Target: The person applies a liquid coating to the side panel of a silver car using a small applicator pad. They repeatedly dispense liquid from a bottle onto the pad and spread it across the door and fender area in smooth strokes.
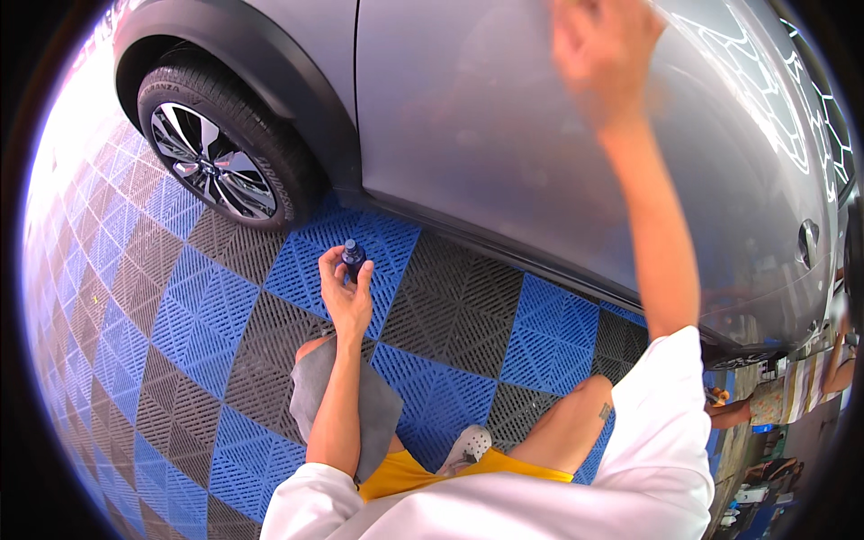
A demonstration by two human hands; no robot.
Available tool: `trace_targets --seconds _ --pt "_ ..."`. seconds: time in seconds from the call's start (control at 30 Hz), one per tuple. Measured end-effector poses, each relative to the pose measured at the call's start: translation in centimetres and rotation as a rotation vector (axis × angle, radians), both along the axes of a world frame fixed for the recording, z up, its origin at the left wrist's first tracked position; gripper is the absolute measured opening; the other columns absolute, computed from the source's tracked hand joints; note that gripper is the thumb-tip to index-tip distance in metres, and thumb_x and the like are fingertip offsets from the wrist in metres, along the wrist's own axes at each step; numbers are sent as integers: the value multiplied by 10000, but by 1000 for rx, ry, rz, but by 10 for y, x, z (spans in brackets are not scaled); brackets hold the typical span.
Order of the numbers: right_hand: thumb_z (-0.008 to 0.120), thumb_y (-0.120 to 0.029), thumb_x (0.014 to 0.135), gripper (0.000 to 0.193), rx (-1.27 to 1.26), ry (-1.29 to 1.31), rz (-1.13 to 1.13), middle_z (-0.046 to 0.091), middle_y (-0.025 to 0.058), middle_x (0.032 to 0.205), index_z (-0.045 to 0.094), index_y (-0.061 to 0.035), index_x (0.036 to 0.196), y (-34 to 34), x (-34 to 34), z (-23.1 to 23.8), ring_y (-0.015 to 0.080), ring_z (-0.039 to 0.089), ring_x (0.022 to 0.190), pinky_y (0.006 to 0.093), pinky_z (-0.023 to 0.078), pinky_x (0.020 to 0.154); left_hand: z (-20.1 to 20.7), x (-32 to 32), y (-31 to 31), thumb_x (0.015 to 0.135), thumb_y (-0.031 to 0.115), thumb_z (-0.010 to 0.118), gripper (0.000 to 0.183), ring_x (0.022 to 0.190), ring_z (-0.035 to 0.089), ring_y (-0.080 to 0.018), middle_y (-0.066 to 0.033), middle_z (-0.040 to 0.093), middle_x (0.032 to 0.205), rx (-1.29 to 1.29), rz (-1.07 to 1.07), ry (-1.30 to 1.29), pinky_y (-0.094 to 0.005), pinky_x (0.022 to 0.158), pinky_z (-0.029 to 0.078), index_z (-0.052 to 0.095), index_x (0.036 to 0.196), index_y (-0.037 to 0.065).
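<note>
My left hand (345,292) is closed around a small dark blue bottle (354,258), held upright over the floor beside the front wheel. High on the silver-grey car door (468,108), my right hand (605,49) is at or just above the panel with its arm stretched out. Motion smears its fingers, so I cannot tell whether anything is under them. A grey cloth (382,418) hangs over my left leg, partly behind my left forearm.
The car's wheel (216,148) and black arch trim (229,45) stand at the left. Blue and dark grey slotted tiles (432,387) cover the floor. A door handle (808,243) shows at the right, and another person (792,391) stands beyond the car.
</note>
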State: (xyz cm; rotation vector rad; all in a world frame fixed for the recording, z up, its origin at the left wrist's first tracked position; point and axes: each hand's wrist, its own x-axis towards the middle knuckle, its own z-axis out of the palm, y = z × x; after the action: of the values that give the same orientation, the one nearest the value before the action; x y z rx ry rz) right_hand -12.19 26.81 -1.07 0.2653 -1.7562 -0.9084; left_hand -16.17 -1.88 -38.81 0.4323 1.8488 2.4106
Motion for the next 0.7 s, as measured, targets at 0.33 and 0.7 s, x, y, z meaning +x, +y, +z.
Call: trace_targets --seconds 0.33,0.7 --pt "717 -132 911 213 119 -450 13 722 80 997 744 25 1052 -13 31 -164 188 614 853 353 438 789 -15 -7 1 936 35 781 453 1003 615 -168 -114 594 1197 24 16 61 -275 842 510 528 1311 -1" --pt "777 -98 837 294 -75 -74 55 718 34 1129 792 -121 1130 -6 37 -55 201 598 898 438 385 846 -6 -7 -13 943 47 783 447 977 609 -129 -79 602 1159 27 29 29 -212 692 471 525 1307 18"
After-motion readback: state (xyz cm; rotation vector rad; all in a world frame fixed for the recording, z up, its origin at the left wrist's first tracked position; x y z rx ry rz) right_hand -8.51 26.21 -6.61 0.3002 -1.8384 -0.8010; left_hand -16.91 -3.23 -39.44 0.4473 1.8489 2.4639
